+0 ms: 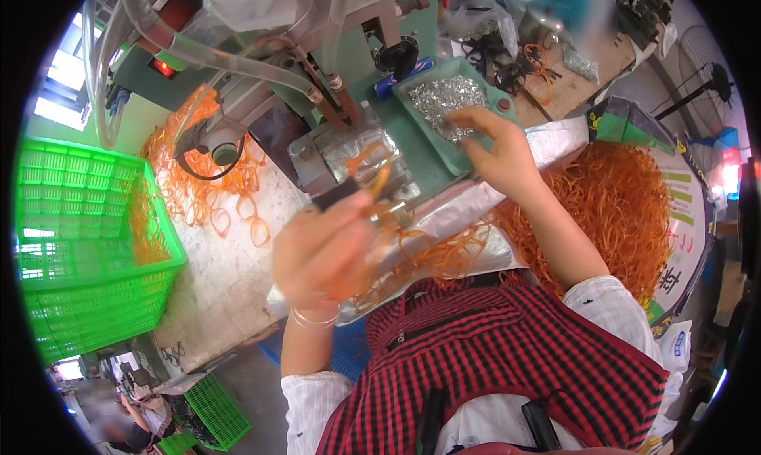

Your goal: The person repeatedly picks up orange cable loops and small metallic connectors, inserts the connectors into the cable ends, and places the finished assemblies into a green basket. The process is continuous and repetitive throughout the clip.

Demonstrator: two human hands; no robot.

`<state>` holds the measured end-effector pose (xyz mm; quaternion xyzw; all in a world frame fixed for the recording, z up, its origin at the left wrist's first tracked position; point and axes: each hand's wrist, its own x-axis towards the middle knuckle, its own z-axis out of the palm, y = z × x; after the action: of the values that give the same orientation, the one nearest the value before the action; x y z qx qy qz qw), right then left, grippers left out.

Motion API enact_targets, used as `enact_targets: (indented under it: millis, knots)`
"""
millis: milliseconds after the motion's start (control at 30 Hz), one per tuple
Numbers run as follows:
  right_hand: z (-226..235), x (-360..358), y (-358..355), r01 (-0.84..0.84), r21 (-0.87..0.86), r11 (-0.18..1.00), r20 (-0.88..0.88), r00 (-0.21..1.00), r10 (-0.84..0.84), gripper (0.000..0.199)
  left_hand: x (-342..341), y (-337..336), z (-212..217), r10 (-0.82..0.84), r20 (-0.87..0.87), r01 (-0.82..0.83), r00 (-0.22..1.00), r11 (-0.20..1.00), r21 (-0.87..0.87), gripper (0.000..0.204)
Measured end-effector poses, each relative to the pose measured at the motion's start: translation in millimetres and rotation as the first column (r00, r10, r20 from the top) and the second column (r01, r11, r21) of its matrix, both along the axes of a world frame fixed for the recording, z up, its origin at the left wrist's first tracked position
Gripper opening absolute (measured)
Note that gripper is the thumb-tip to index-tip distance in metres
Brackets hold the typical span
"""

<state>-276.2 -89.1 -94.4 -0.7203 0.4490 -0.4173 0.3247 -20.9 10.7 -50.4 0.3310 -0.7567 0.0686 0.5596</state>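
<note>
A: What's biggest in my feed?
B: The green machine on the desk, then the green crate at left and the sack of orange rubber bands at right

A: And my hands?
B: I see the left hand closed around an orange band loop, held at the machine's metal block. The right hand pinches, fingers together, over the green tray of small silver clips

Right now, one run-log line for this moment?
left hand: holds orange elastic loop at machine | right hand: reaching into tray of small metal pieces
</note>
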Motion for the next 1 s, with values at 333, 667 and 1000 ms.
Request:
enact_targets:
  millis: [333, 667, 1000]
  knots:
    - [-27, -28, -46, 0.159, -0.065, 0.985, -0.079, 0.983, -0.164, 0.028, -16, -27, -19, 0.118, 0.296, -0.064, 0.948, 0.981, -0.185, 0.026]
    - [-30, -5, -17, 0.122, -0.285, 0.951, -0.469, 0.847, -0.250, 0.010, -53, 11, -74, 0.304, 0.020, -0.304, 0.952, 0.944, 0.129, 0.052]
    - [-34, -22, -20, 0.200, -0.248, 0.948, -0.243, 0.934, -0.261, 0.009, 61, 94, -36, 0.786, 0.133, -0.797, 0.604, 0.599, 0.074, 0.013]
